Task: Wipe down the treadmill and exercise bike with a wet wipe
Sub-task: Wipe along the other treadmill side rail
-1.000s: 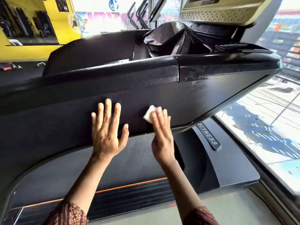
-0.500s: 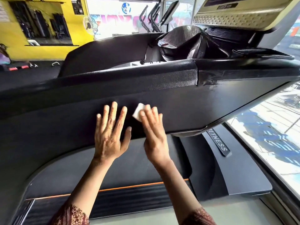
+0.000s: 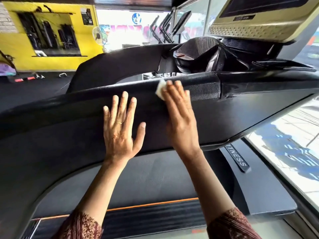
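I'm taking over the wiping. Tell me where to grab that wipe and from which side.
Pinch the white corner of the wipe that sticks out beyond the right hand, coming from the upper left. The rest is pressed flat under that hand's fingers against the treadmill rail, so probably only that corner is free.

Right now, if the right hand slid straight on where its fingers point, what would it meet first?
The right hand, pressing the wipe, points up at the black handrail; its fingertips seem already on it, though depth is unclear.

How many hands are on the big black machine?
2. The left hand lies flat on the black panel; the right hand presses a wipe near its top edge.
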Demonstrator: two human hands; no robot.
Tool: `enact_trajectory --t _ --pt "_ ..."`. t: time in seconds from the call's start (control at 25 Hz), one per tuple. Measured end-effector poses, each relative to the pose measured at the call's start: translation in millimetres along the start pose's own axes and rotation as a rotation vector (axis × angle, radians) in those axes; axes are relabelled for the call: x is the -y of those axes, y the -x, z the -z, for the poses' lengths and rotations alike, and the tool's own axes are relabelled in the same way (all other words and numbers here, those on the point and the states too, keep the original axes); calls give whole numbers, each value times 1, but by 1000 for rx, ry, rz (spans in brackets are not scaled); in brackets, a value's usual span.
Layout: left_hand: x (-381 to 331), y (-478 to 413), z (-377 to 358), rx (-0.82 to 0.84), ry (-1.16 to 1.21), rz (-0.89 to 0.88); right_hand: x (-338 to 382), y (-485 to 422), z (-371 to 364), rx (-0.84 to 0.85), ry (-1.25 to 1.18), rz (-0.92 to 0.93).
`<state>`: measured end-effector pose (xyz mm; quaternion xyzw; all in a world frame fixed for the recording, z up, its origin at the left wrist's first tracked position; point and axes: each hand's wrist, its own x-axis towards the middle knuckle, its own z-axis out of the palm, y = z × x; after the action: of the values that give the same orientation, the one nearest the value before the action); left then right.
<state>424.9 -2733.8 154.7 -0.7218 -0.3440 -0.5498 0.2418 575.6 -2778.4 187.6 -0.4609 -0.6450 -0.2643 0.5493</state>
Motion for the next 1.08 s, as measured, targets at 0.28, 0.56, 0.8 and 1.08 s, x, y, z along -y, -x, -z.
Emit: enact_trajectory --t 0.28,0.56,0.8,1.08 --pt "28 -13 24 -24 11 28 40 -18 -39 -136 68 -218" --pt "88 -2 54 -28 -34 66 69 -43 -53 -54 104 -99" --pt "124 4 73 8 0 53 108 -50 -91 53 355 -218" --pt "157 24 91 29 46 14 151 4 -120 247 57 158"
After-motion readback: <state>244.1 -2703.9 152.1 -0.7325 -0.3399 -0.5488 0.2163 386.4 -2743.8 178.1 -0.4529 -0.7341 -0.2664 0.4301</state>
